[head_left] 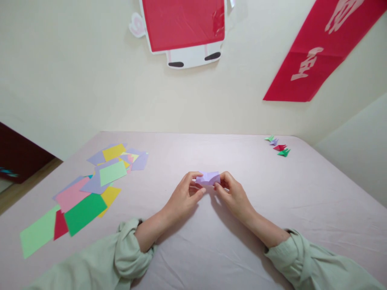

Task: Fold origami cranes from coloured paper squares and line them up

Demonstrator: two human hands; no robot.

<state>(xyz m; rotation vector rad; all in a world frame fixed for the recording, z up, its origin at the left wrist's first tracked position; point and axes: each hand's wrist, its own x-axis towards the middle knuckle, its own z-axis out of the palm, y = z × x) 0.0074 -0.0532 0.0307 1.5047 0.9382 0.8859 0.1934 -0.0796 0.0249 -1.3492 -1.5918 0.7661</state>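
Between both hands is a small piece of purple origami paper (208, 177), creased and partly folded, held just above the table in the middle of the view. My left hand (186, 193) grips its left edge, fingers behind and thumb low in front. On the opposite edge, my right hand (232, 192) pinches the paper between thumb and curled fingers. The fingers partly cover the paper's two ends.
Loose coloured paper sheets (85, 214) lie overlapping on the left of the pale cloth-covered table (193, 249). Several small folded paper figures (280, 148) stand in a row at the back right. Behind the table rises a wall with red decorations (184, 24).
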